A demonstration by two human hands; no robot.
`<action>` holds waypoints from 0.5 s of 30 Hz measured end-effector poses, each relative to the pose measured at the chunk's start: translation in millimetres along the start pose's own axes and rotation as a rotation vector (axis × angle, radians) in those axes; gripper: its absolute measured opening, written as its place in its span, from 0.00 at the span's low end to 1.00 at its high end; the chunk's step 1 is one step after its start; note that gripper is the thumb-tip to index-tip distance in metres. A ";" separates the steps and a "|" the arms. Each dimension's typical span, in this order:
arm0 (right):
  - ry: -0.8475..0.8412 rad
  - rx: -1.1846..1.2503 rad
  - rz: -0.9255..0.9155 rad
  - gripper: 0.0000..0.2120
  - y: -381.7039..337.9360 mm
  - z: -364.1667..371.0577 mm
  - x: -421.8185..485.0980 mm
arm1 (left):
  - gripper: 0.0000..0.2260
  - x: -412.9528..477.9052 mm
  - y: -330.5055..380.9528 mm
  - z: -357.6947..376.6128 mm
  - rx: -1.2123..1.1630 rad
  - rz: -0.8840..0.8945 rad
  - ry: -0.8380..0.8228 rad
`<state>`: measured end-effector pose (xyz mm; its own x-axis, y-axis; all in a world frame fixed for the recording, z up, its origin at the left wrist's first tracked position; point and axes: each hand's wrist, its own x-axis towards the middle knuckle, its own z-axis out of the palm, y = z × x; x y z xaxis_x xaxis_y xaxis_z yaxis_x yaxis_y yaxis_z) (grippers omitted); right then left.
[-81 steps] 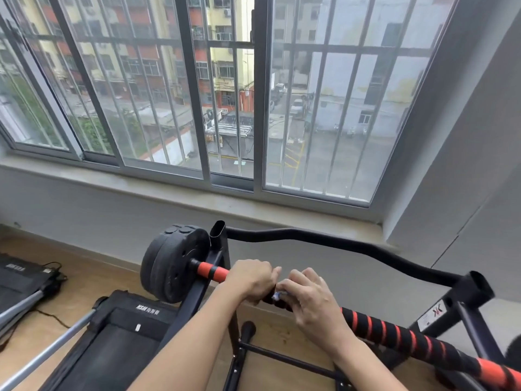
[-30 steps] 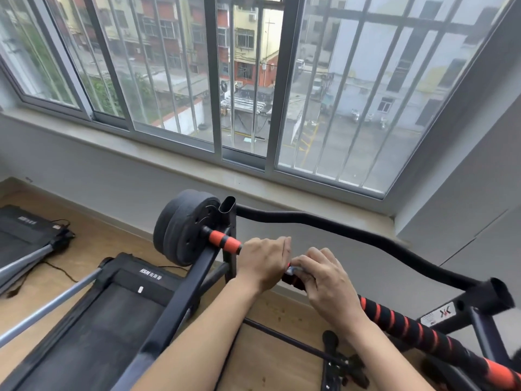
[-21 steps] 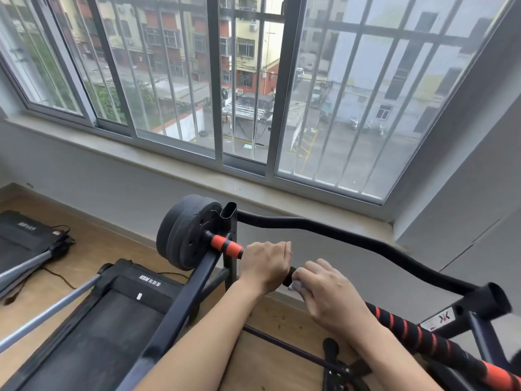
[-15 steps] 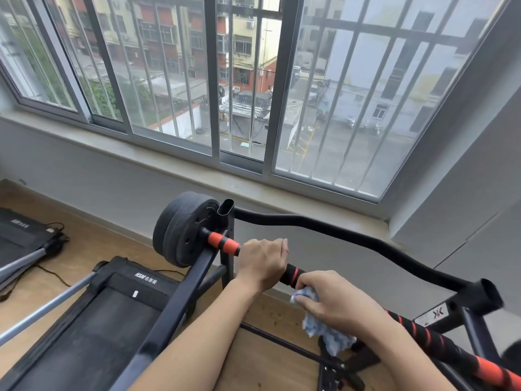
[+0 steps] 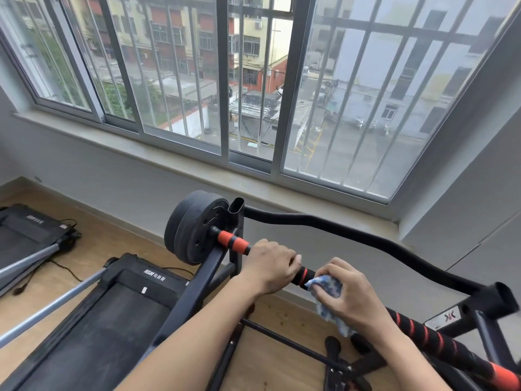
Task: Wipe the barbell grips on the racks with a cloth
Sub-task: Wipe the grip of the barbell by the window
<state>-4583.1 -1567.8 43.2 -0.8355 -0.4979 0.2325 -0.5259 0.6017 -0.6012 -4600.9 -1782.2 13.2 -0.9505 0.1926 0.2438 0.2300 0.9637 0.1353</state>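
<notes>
L hand (image 5: pixel 270 268) fingers wrapped on barbell grip (image 5: pixel 303 275) | R hand (image 5: pixel 351 294) fingers clamp cloth (image 5: pixel 327 286)

— What do you have in front of you, across the top of the frame?
— You face a wide sliding window (image 5: pixel 253 80) with grey frames and vertical bars; daylight comes through it. Beyond the glass you see apartment blocks and a paved yard below.
— And under it?
— A pale sill (image 5: pixel 169 162) runs from the left edge toward the lower right, above a grey wall (image 5: pixel 118 193). At the right edge another grey wall (image 5: pixel 465 221) meets it in a corner.
— The floor?
— You have light wooden flooring (image 5: pixel 93 249) at the lower left. Two black treadmills lie there: one (image 5: pixel 98 320) at the lower centre-left, the other (image 5: pixel 25 230) at the far left, with a dark cable beside it.
</notes>
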 end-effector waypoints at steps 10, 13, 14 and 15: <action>-0.004 -0.038 0.126 0.06 -3.4 5.9 11.9 | 0.26 -8.4 -8.1 -4.5 -0.042 0.056 -0.165; -0.016 -0.044 0.211 0.06 -4.8 7.1 16.0 | 0.24 -14.5 -9.6 -6.7 -0.049 0.081 -0.147; -0.007 -0.041 0.231 0.06 -5.5 8.2 16.1 | 0.23 -17.6 -9.5 -6.7 -0.055 0.089 -0.125; 0.001 -0.039 0.243 0.07 -6.7 9.2 15.7 | 0.23 -20.6 -9.7 -7.3 -0.062 0.094 -0.108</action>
<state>-4591.2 -1585.4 43.9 -0.9383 -0.3351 0.0858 -0.3155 0.7273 -0.6096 -4582.1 -1796.9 13.9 -0.9404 0.3034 0.1535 0.3282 0.9279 0.1768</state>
